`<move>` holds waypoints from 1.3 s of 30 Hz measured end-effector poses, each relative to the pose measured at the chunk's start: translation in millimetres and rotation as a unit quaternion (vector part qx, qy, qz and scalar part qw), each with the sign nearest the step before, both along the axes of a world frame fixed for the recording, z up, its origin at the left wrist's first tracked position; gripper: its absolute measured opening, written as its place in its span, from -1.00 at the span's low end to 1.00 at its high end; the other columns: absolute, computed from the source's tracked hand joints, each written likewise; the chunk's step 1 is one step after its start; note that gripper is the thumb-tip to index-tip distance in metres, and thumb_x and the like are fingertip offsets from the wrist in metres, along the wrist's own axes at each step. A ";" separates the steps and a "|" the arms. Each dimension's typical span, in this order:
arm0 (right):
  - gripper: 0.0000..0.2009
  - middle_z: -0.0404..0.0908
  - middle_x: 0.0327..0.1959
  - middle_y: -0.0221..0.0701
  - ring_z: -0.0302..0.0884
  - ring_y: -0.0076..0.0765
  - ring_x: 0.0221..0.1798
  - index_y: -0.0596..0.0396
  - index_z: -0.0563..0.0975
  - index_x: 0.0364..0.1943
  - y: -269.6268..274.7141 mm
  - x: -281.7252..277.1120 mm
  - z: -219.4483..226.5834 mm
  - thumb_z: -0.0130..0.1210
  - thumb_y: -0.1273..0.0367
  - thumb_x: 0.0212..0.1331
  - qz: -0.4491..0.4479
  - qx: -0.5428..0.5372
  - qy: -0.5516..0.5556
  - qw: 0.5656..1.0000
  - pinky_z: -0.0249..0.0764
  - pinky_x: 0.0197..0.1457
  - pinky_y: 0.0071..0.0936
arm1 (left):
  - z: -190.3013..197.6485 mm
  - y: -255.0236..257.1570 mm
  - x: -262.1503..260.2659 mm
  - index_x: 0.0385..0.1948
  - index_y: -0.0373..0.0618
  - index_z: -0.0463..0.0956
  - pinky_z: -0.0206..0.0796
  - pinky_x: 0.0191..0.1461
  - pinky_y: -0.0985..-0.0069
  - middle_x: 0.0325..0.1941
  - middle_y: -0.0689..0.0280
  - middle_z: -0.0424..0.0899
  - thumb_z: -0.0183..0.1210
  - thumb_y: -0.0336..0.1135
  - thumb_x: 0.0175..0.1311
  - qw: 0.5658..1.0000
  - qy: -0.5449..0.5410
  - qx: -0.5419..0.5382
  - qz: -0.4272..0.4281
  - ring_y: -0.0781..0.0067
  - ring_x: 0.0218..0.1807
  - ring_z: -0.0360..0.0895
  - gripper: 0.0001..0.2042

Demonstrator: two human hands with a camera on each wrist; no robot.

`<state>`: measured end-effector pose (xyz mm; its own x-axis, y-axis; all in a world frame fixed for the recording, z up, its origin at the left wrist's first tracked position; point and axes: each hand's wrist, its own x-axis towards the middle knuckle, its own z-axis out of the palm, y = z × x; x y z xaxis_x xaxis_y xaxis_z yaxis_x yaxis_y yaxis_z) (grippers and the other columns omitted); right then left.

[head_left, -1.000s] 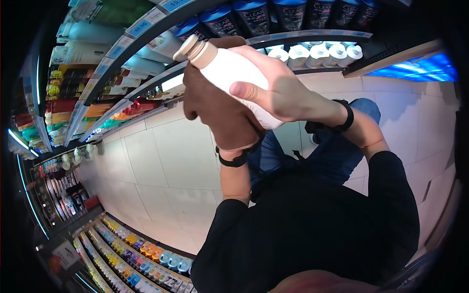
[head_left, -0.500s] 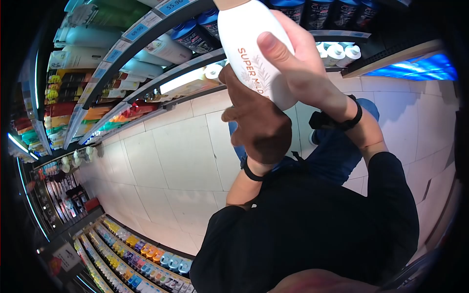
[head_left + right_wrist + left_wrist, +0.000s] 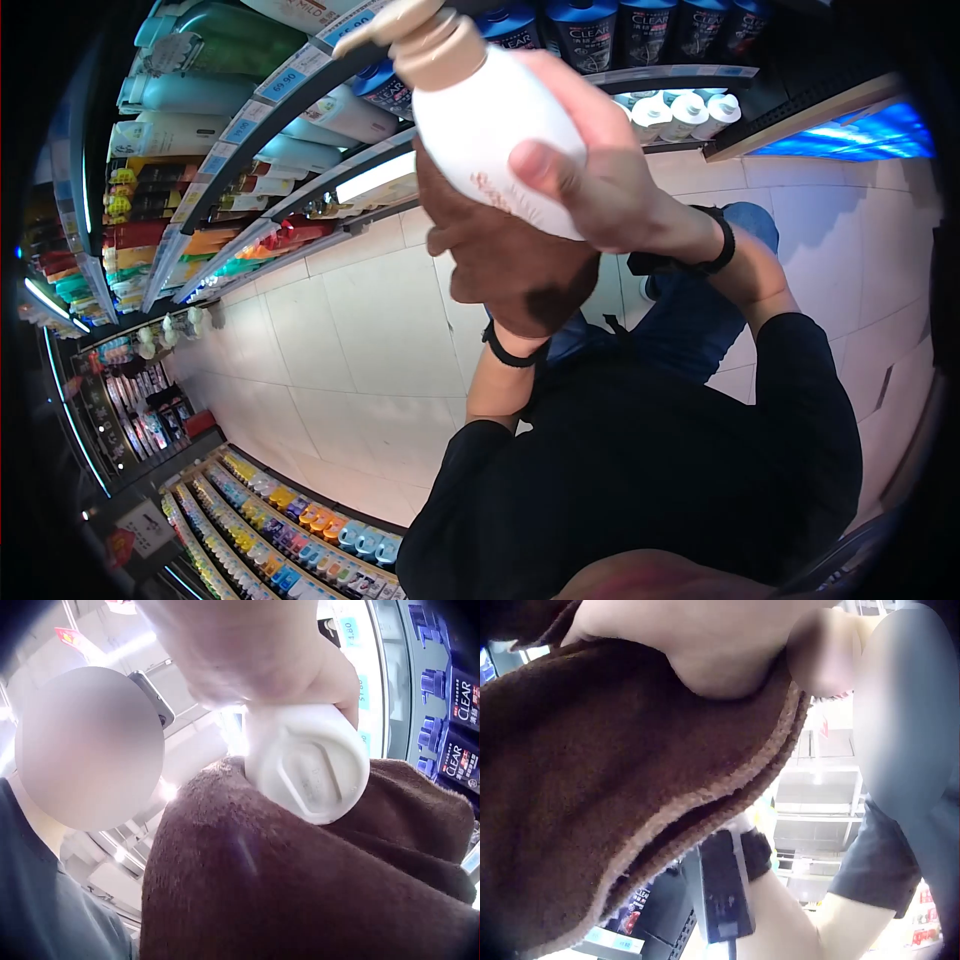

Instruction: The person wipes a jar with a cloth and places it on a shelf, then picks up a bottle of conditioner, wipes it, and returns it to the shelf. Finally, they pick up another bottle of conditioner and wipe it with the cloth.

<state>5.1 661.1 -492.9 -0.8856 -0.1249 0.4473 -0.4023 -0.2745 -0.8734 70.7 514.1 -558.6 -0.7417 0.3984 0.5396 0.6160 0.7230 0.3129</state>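
Hands close together. Right hand (image 3: pixel 610 190) clamped on white pump bottle (image 3: pixel 490 130); left hand (image 3: pixel 712 652) mostly under brown cloth (image 3: pixel 510 250), finger state can't tell. Bottle is in front of the shelves, right up by the cloth, tilted: beige pump (image 3: pixel 435 45) to upper left, base to lower right.

Room: shop aisle, pale tiled floor (image 3: pixel 370 350). Stocked shelving (image 3: pixel 250 110) runs up the left side and across the top, more rows of small colored bottles (image 3: pixel 310 515) at lower left. Blue lit panel (image 3: pixel 850 140) at upper right. Wrist views catch a white ceiling with lights.

Pose: right forearm comes in from the right, thumb across the bottle's near face, other fingers round the far side. Left forearm rises from below, wrist just under the cloth. Dark band on each wrist, black sleeves.

Labels: dark blue bottles (image 3: pixel 582 35) read CLEAR. MILD legible on a pale bottle at the top edge. Price tag (image 3: pixel 283 84) reads 69.90. Held bottle has orange-brown print, blurred, looks like "Super".
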 end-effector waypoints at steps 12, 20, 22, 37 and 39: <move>-0.30 0.69 0.05 -0.04 0.71 -0.01 0.08 0.31 0.48 0.34 -10.5 -1.5 -22.1 0.39 0.02 0.36 -0.062 0.196 0.124 0.971 0.59 0.19 -0.21 | 39.6 -4.8 -47.1 0.34 -0.17 0.43 0.53 0.17 0.30 0.14 0.21 0.64 0.39 -0.15 0.38 0.992 -0.065 0.090 0.063 0.32 0.18 0.62 -0.43; -0.37 0.70 0.12 -0.09 0.69 -0.15 0.15 0.28 0.48 0.38 -8.5 -1.0 -13.4 0.33 0.08 0.43 -0.009 0.175 -0.020 0.984 0.57 0.27 -0.25 | 59.8 -3.0 -69.0 0.22 -0.20 0.51 0.59 0.06 0.38 -0.01 0.23 0.73 0.39 -0.18 0.40 0.974 -0.112 0.154 0.127 0.37 0.03 0.70 -0.53; -0.39 0.71 0.13 -0.13 0.67 -0.22 0.17 0.27 0.48 0.38 -10.1 -4.1 -17.0 0.30 0.10 0.46 -0.004 0.166 -0.048 0.985 0.57 0.28 -0.27 | 65.0 0.1 -72.1 0.19 -0.21 0.52 0.60 0.04 0.40 -0.04 0.24 0.75 0.39 -0.18 0.40 0.968 -0.123 0.170 0.140 0.38 -0.01 0.72 -0.55; -0.51 0.69 0.03 -0.35 0.65 -0.53 0.03 0.21 0.53 0.28 23.5 -25.0 -2.9 0.18 0.08 0.56 -0.032 -0.092 -0.128 0.987 0.57 0.09 -0.52 | 25.0 0.2 -28.5 0.22 -0.24 0.53 0.50 0.12 0.35 0.05 0.18 0.70 0.54 -0.15 0.15 0.989 -0.082 0.038 -0.115 0.28 0.12 0.64 -0.37; -0.52 0.63 0.17 -0.37 0.57 -0.49 0.17 0.20 0.43 0.42 31.9 -24.8 -2.8 0.12 0.19 0.62 0.006 -0.138 -0.166 0.976 0.53 0.26 -0.48 | 24.1 4.6 -24.8 0.23 -0.25 0.51 0.49 0.12 0.34 0.05 0.17 0.69 0.52 -0.20 0.13 0.988 -0.089 0.052 -0.113 0.26 0.12 0.63 -0.37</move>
